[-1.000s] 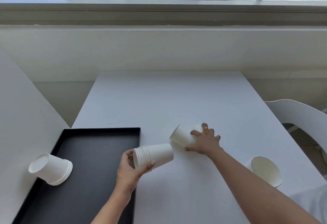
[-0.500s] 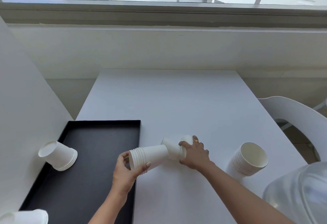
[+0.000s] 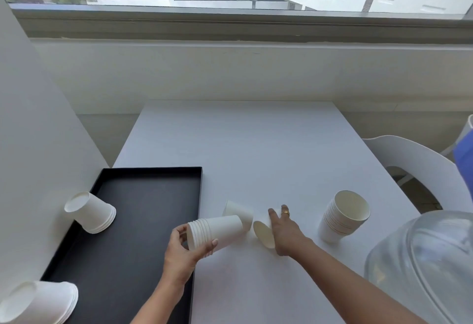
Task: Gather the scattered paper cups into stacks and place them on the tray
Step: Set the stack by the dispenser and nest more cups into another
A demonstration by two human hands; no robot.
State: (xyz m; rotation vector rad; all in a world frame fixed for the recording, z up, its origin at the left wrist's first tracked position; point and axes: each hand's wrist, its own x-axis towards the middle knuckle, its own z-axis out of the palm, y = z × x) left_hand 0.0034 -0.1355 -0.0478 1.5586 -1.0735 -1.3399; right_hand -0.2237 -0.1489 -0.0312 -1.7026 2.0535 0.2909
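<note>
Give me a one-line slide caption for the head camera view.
Left hand holds a cup stack by the black tray; right hand grips a single cup next to it.

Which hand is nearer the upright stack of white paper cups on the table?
Right. The right hand, gripping one white paper cup, is just left of the upright stack; the left hand, holding a sideways cup stack, is farther left.
</note>
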